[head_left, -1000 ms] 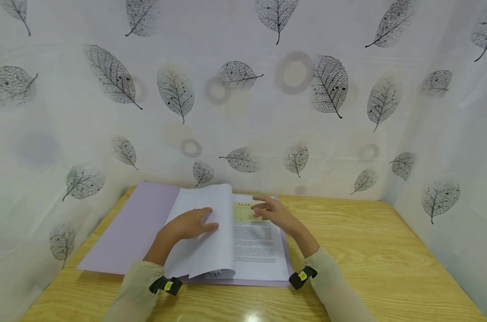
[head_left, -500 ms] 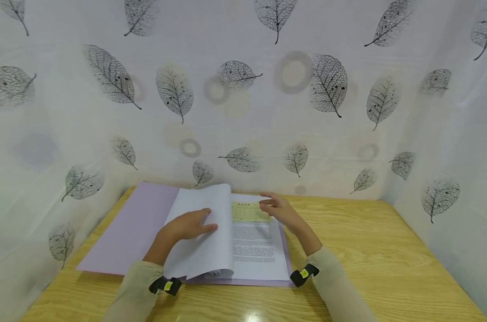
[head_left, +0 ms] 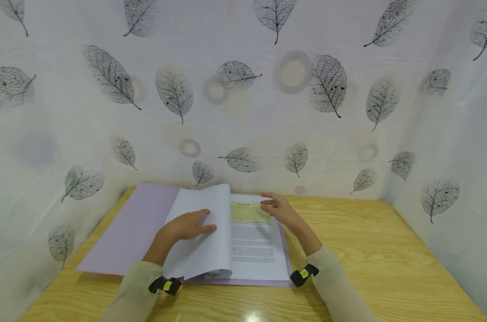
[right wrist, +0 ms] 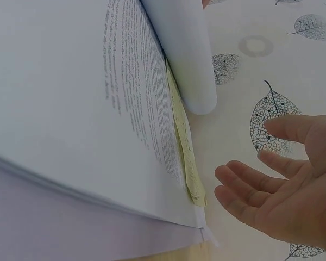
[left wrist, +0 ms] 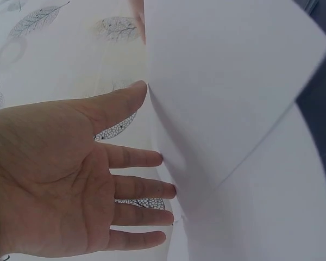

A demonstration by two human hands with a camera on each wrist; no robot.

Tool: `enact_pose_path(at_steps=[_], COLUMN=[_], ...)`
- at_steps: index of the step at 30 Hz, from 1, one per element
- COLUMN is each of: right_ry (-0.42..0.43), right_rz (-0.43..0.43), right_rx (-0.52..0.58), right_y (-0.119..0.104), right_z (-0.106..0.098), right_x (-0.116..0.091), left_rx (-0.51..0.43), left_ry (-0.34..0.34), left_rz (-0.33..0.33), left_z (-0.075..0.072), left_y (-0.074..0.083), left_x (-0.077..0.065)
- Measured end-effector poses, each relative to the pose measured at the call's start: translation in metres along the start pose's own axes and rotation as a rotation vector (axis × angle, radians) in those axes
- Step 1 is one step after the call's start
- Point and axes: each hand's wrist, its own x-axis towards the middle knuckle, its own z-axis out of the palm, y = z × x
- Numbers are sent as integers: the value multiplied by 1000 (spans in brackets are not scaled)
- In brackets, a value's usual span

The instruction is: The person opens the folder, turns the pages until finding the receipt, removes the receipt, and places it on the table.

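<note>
A lilac folder (head_left: pixel 140 228) lies spread on the table, with white sheets inside it. My left hand (head_left: pixel 187 226) presses the turned sheets (head_left: pixel 217 250) over to the left, fingers straight; in the left wrist view its fingertips (left wrist: pixel 168 190) meet the paper. The turned sheets curl along their right edge. On the printed page (head_left: pixel 253 264) to the right, a yellow slip (head_left: pixel 247 212) with a table printed on it lies near the top. My right hand (head_left: pixel 281 212) hovers at the slip's right end, fingers loosely bent, holding nothing; the right wrist view shows a gap between fingers and slip.
The wooden table (head_left: pixel 368 250) extends to the right of the folder. A pale curtain (head_left: pixel 243 120) printed with leaf skeletons rises behind the table and along both sides. Each sleeve carries a black wrist camera (head_left: pixel 303 275).
My right hand has drawn back to the right, uncovering more of the yellow slip, and then holds nearly still. The left hand and the turned sheets have shifted very slightly left.
</note>
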Motion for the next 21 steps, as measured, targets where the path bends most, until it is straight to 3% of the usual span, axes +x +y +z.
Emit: enact_pose_path(at_steps=[11, 21], right_ry=[42, 34], right_rz=[68, 78], right_rx=[-57, -78], right_y=[8, 9], right_z=[2, 4], right_x=[5, 4], left_rx=[0, -9], left_ry=[-8, -10], left_rz=[-8, -7], left_z=[1, 1], left_y=[0, 0], left_x=[0, 0])
